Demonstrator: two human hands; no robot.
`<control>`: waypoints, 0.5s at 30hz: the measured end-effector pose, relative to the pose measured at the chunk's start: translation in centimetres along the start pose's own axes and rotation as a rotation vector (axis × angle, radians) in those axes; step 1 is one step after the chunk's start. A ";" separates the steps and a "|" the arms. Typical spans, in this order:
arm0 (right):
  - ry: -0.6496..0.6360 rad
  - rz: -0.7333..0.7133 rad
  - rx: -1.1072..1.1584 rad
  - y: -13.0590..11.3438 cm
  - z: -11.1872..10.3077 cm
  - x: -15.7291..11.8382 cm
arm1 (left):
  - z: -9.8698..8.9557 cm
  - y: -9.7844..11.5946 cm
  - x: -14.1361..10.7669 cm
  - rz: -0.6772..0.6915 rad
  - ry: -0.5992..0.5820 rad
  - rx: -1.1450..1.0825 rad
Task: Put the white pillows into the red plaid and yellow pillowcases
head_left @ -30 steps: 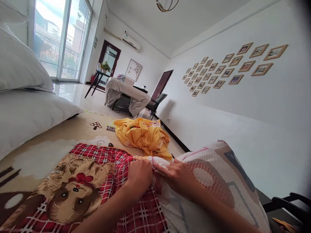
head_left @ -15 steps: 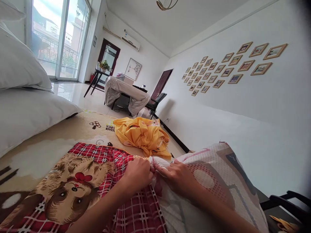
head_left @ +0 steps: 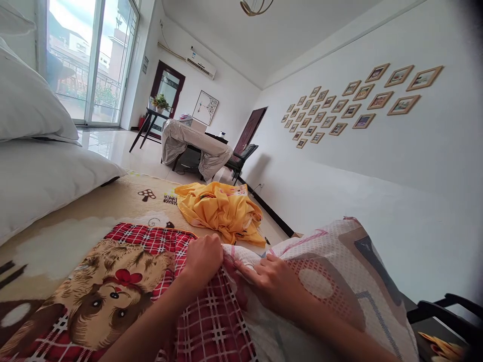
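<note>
My left hand [head_left: 206,257] is closed on the edge of a red plaid pillowcase [head_left: 217,322] with a cartoon dog's face on it. Just to its right lies a white patterned pillow [head_left: 339,266], one end of which meets the pillowcase opening between my hands. My right hand [head_left: 273,281] grips that end of the pillow, its index finger stretched toward the left hand. How far the pillow reaches inside the pillowcase is hidden by the cloth and my forearms.
A crumpled yellow cloth [head_left: 221,208] lies beyond my hands on the beige patterned blanket [head_left: 139,208]. White pillows [head_left: 53,176] are stacked at the left. A black armrest [head_left: 445,314] stands at the lower right. Farther back are a covered table [head_left: 196,138] and a chair [head_left: 241,158].
My left hand has shifted left and slightly up with the pillowcase edge, widening the gap to my right hand. The right hand has barely moved on the pillow.
</note>
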State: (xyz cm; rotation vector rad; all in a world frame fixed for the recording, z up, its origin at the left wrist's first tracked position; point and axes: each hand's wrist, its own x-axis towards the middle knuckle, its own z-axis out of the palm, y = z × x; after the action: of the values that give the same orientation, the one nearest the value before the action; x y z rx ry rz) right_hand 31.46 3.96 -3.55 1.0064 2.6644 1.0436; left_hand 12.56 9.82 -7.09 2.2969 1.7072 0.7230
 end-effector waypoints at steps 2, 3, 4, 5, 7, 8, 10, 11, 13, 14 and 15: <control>0.019 -0.008 0.004 0.0 0.0 0.0 | 0.1 0.0 0.1 0.009 0.013 -0.019; 0.033 -0.011 0.003 -0.1 -0.1 0.0 | 0.2 0.1 0.1 0.012 0.019 -0.032; 0.045 -0.014 -0.001 -0.1 -0.1 0.0 | 0.2 0.3 0.2 0.016 0.025 -0.045; 0.052 -0.015 -0.007 -0.2 -0.2 0.0 | 0.2 0.4 0.2 0.021 0.030 -0.060; 0.050 -0.029 -0.015 -0.4 -0.5 0.0 | 0.2 0.8 0.1 0.031 0.041 -0.088; 0.043 -0.039 -0.013 -0.6 -0.7 0.1 | 0.1 1.1 0.0 0.035 0.047 -0.101; 0.038 -0.050 0.004 -1.0 -1.1 0.2 | -0.1 1.6 -0.3 0.046 0.055 -0.125; 0.044 -0.052 0.017 -1.2 -1.2 0.2 | -0.3 1.9 -0.5 0.054 0.057 -0.146; 0.066 -0.059 0.047 -1.6 -1.4 0.5 | -0.7 2.6 -1.1 0.072 0.059 -0.207; 0.081 -0.069 0.062 -1.7 -1.4 0.6 | -0.9 2.9 -1.5 0.080 0.057 -0.243; 0.099 -0.078 0.072 -1.8 -1.3 0.8 | -1.0 3.3 -1.8 0.090 0.057 -0.278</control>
State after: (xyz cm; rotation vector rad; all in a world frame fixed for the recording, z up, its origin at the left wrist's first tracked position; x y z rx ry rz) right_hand 29.41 2.73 -3.63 0.8769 2.8147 1.0137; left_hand 14.42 6.92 -5.27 2.1887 1.4282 0.9846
